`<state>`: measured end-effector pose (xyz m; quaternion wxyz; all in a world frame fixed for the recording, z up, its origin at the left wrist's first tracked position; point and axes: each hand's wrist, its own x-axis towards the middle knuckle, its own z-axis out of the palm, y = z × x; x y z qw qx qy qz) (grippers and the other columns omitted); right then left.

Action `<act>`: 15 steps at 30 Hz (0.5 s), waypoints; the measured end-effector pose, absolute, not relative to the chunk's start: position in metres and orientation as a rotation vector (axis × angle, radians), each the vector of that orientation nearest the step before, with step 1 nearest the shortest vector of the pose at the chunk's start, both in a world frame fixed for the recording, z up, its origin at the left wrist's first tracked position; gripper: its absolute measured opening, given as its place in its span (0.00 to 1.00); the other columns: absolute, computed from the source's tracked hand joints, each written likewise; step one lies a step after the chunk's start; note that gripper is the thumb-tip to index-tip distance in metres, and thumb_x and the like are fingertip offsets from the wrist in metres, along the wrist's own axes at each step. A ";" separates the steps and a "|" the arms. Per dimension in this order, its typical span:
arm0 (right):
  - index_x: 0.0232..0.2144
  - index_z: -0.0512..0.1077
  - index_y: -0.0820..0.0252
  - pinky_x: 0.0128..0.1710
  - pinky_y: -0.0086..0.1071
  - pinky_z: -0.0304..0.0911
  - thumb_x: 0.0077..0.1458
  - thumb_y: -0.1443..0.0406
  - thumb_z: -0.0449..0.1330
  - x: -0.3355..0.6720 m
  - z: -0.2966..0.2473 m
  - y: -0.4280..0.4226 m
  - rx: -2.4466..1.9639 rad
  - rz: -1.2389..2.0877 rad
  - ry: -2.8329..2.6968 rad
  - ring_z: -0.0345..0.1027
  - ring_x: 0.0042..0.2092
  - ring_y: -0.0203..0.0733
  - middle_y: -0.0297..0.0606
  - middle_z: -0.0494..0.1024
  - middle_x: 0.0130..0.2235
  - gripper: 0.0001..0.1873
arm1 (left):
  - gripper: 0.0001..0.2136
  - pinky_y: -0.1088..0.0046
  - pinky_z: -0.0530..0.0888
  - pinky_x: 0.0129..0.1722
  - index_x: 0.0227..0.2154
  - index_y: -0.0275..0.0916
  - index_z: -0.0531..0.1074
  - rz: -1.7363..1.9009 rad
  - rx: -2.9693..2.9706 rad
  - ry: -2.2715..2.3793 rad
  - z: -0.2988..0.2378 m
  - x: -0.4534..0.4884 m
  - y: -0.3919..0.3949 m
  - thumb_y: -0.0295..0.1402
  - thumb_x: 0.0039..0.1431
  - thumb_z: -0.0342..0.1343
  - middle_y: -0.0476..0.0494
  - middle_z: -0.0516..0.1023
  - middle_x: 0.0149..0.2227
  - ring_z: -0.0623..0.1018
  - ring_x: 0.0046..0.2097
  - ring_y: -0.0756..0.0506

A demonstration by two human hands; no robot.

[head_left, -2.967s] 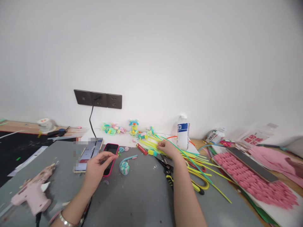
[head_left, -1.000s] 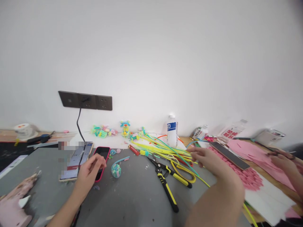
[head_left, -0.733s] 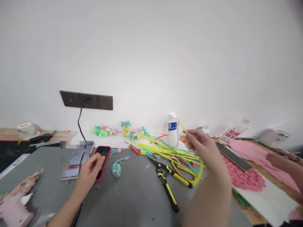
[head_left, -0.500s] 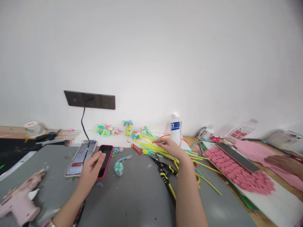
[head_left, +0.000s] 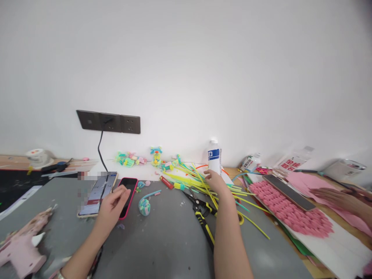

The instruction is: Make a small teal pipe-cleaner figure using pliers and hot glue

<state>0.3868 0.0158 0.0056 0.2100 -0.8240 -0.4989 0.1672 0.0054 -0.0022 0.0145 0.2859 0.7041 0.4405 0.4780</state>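
On the left, my left hand (head_left: 114, 202) hovers by the pink-edged phone (head_left: 129, 193), its fingers curled together; what they hold, if anything, is hidden. My right hand (head_left: 215, 182) reaches over a loose bundle of yellow pipe cleaners (head_left: 186, 179), thumb and fingers closed around a yellow pipe cleaner (head_left: 200, 176) that slants up from the pile. Under the right forearm lie black-and-yellow pliers (head_left: 205, 223), partly covered. Between the hands sits a small pastel wound ball (head_left: 144, 207) with a blue stem.
A larger phone (head_left: 97, 195) with a cable lies left. A pink glue gun (head_left: 24, 248) is front left. A white bottle (head_left: 214, 157) stands by the wall, near small pipe-cleaner figures (head_left: 156, 155). At right, another person's hand (head_left: 334, 198) rests on pink sheets beside a pink woven piece (head_left: 290, 207).
My right hand has drawn back slightly to the right and its fingers have closed. One yellow pipe cleaner now stands at a steeper slant. My left hand has hardly moved.
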 end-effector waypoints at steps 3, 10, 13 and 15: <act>0.45 0.76 0.65 0.35 0.29 0.65 0.49 0.75 0.57 0.387 0.006 0.014 -2.331 0.485 -1.352 0.75 0.37 0.42 0.42 0.82 0.36 0.20 | 0.21 0.72 0.61 0.26 0.17 0.42 0.54 1.272 1.878 1.178 0.014 0.006 -0.002 0.45 0.63 0.48 0.51 0.56 0.22 0.60 0.26 0.48; 0.40 0.80 0.62 0.35 0.33 0.63 0.56 0.64 0.53 0.396 0.036 -0.004 -2.266 0.284 -1.255 0.75 0.38 0.48 0.44 0.82 0.34 0.17 | 0.20 0.72 0.61 0.27 0.18 0.41 0.55 1.289 1.872 1.165 0.009 0.003 0.001 0.44 0.63 0.49 0.51 0.56 0.22 0.61 0.26 0.48; 0.43 0.80 0.64 0.34 0.36 0.62 0.57 0.59 0.51 0.399 0.067 -0.028 -2.230 0.137 -1.168 0.74 0.38 0.52 0.48 0.82 0.35 0.22 | 0.21 0.72 0.61 0.27 0.18 0.41 0.56 1.312 1.847 1.166 0.008 0.003 0.001 0.45 0.63 0.49 0.52 0.56 0.22 0.61 0.26 0.48; 0.43 0.79 0.64 0.32 0.36 0.60 0.56 0.58 0.51 0.398 0.088 -0.045 -2.143 -0.047 -1.063 0.72 0.34 0.51 0.48 0.81 0.34 0.23 | 0.20 0.73 0.61 0.26 0.19 0.41 0.58 1.312 1.814 1.160 0.007 0.002 0.000 0.45 0.64 0.48 0.52 0.58 0.23 0.62 0.26 0.48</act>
